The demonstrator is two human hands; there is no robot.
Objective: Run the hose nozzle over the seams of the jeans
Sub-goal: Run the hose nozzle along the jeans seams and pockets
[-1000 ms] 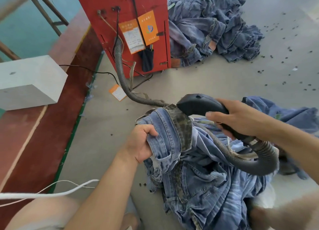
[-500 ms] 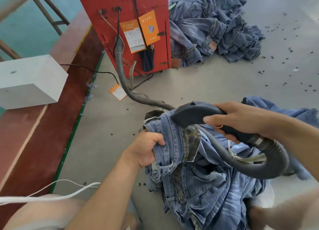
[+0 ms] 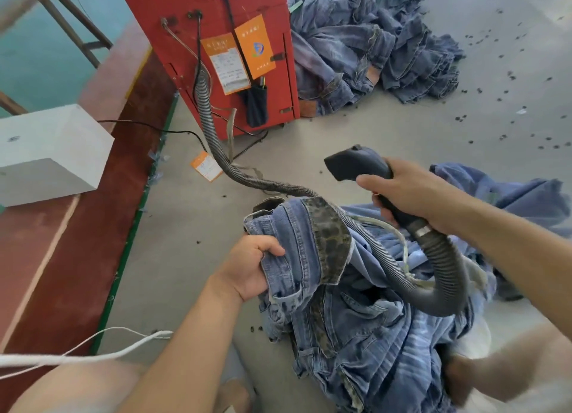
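Light blue jeans [image 3: 349, 326] lie bunched in front of me, with a dark patterned waistband lining turned out at the top. My left hand [image 3: 250, 265] grips the left edge of the waistband and holds it up. My right hand [image 3: 411, 196] is closed around the handle of a black hose nozzle [image 3: 353, 163]. The nozzle mouth points left and hangs in the air above and to the right of the waistband, clear of the cloth. Its ribbed grey hose [image 3: 445, 273] loops down under my right wrist and across the jeans.
The hose runs back to a red machine box [image 3: 216, 53] with orange tags. A pile of jeans [image 3: 371, 41] lies behind it on the grey floor. A white block [image 3: 52, 152] sits on a red-brown bench on the left. More denim [image 3: 520, 192] lies at right.
My right hand has lifted the nozzle up and to the right, off the waistband where it rested before. My left hand still holds the jeans in nearly the same place.
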